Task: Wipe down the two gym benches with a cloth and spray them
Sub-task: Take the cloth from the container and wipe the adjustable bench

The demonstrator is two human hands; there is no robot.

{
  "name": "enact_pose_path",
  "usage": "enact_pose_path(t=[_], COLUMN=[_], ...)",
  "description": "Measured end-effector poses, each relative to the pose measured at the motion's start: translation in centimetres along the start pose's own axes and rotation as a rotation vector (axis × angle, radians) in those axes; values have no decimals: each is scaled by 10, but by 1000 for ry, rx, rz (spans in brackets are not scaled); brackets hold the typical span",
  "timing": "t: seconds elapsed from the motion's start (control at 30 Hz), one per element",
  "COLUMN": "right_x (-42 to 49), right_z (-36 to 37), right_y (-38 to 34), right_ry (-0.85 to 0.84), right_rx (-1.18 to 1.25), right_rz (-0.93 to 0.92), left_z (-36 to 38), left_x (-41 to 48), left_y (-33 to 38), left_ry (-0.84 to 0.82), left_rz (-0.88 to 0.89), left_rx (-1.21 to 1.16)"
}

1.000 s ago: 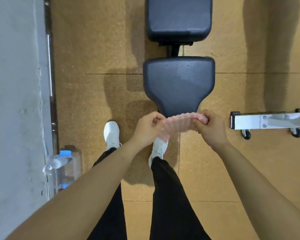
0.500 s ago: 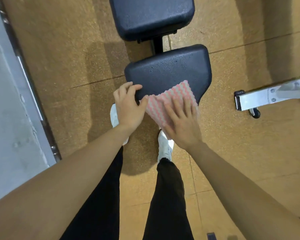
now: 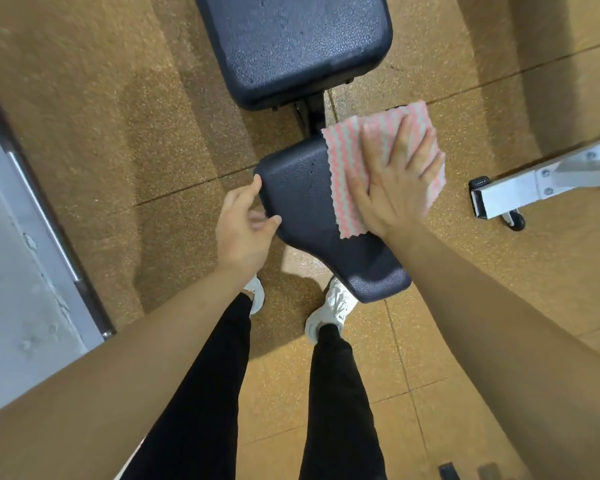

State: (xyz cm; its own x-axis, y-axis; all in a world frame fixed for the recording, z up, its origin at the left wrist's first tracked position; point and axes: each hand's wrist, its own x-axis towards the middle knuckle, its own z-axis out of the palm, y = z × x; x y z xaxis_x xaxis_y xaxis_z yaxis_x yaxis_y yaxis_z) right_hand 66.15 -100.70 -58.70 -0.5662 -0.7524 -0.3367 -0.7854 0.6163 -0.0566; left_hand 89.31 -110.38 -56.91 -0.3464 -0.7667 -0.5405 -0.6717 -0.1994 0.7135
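A black padded gym bench stands in front of me, with its seat pad (image 3: 309, 202) near my feet and its back pad (image 3: 291, 43) farther away. A pink and grey wavy-striped cloth (image 3: 354, 154) lies spread on the far right part of the seat pad. My right hand (image 3: 395, 181) lies flat on the cloth with its fingers spread, pressing it onto the pad. My left hand (image 3: 245, 226) curls around the seat pad's left edge. No spray bottle is in view.
White metal frame (image 3: 541, 181) of another piece of equipment with a small black wheel sits on the floor at right. A grey wall (image 3: 11, 271) and a metal bar (image 3: 45, 216) run along the left. My white shoes (image 3: 333, 306) stand under the seat's near end.
My right hand has slid the cloth from the seat's near edge to its far right corner. My left hand has left the cloth and now holds the seat's left edge.
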Motion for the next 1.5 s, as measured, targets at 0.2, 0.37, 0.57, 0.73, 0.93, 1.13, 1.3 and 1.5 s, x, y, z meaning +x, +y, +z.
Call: enact_pose_path(t=[0.2,0.37,0.57,0.73,0.93,1.13,1.3,1.5], right_x=[-25,-51,-84,-73,-19,-19,7,73], right_z=[14,22,31,23,9,18,13,-21], right_y=[-60,-67,-15,11,-19,-82,-79,-51], right_ry=[-31,-26,-25,-69,-38,-29,-66,-141], right_rx=[-13,-10,-48,19,85,-1,-53,-88], right_rz=[-289,-433,-292,1,51,-312,-556,-396], left_z=[-2,-2,10,13,20,8,1,3], left_x=[4,2,-8,-9,-12,-4,-4,-8], left_y=[4,5,11,12,7,0,2,12], left_ry=[38,44,101,139,190,154,112,81], left_rz=[-64,-117,-49,-74,-52,-84,-140,-127], left_rx=[-102,-211,-90,-64,-131,-127,-145,-98])
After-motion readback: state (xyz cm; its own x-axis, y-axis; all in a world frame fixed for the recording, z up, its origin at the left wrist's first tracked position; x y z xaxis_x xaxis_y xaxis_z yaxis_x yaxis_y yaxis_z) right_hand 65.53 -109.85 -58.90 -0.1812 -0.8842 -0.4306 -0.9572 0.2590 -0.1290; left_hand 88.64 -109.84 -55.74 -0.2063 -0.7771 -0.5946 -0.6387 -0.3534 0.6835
